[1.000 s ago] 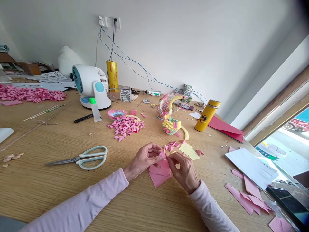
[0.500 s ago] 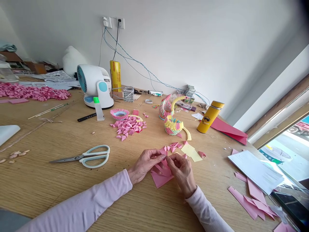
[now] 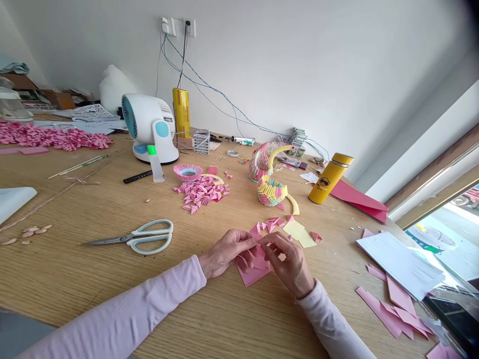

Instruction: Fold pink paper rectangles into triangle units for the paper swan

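Observation:
My left hand [image 3: 227, 252] and my right hand [image 3: 289, 263] meet over a small stack of pink paper pieces [image 3: 253, 269] on the wooden table [image 3: 112, 279]. Both pinch one small pink paper piece [image 3: 258, 243] between thumb and fingertips, just above the stack. Just beyond my hands lie a few folded pink triangles [image 3: 270, 224] and two yellow paper slips [image 3: 298, 233].
Scissors [image 3: 133, 237] lie to the left. Farther back are a heap of folded pink triangles [image 3: 203, 191], a paper swan [image 3: 264, 167] with a yellow-pink ring [image 3: 272, 192], a yellow flask [image 3: 330, 178], a white fan [image 3: 149, 127] and a glue stick [image 3: 155, 163]. White sheets [image 3: 402, 263] and pink strips [image 3: 392, 304] lie at the right.
My hands stay together on the pink piece, fingers shifting slightly as they work it. The view has drifted a little; the things on the table have not moved.

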Tool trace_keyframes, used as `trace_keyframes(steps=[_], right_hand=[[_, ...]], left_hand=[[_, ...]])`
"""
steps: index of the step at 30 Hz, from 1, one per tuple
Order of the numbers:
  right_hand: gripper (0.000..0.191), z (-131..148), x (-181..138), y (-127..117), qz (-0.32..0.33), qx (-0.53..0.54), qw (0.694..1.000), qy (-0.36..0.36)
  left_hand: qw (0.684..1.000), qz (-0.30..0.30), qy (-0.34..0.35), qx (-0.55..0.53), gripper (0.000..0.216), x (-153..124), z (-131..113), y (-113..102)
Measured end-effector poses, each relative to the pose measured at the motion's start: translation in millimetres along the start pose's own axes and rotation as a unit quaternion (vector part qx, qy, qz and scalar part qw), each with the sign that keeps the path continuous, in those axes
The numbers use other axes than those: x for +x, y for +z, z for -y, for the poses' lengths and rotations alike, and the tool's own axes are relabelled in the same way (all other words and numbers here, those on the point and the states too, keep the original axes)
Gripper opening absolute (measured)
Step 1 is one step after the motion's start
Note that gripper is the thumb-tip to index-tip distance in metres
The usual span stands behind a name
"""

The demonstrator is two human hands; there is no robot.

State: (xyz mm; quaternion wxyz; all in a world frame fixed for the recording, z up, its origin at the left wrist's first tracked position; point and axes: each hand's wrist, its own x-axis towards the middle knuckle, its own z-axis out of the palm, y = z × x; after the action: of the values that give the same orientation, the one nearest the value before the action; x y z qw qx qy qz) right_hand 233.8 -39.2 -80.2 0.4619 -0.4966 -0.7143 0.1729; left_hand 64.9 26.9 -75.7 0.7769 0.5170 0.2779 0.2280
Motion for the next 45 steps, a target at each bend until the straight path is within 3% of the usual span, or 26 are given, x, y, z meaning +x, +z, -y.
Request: trace_keyframes(steps=[17, 21, 30, 37, 45], right_hand=[[0.017, -4, 2, -14, 0.060, -0.037, 0.996, -0.056], [0.017, -4, 2, -14, 0.067, -0.035, 0.996, -0.053], [0.015, -5, 3, -10, 0.058, -0.019, 0.998, -0.015], [0.006, -10, 1, -2, 0.062, 0.034, 0.995, 0.077], [0.015, -14, 0, 5, 0.036, 0.138, 0.982, 0.121]], left_hand=[[0.994, 0.067, -0.086, 0.020, 0.029, -2, -8, -6], [0.993, 0.078, -0.079, 0.026, 0.029, -1, -7, -9], [0.995, 0.066, -0.057, 0.046, 0.036, 0, -3, -8], [0.996, 0.052, -0.054, 0.055, 0.033, -1, -4, -7], [0.995, 0.063, -0.048, 0.053, 0.029, -2, -3, -7]])
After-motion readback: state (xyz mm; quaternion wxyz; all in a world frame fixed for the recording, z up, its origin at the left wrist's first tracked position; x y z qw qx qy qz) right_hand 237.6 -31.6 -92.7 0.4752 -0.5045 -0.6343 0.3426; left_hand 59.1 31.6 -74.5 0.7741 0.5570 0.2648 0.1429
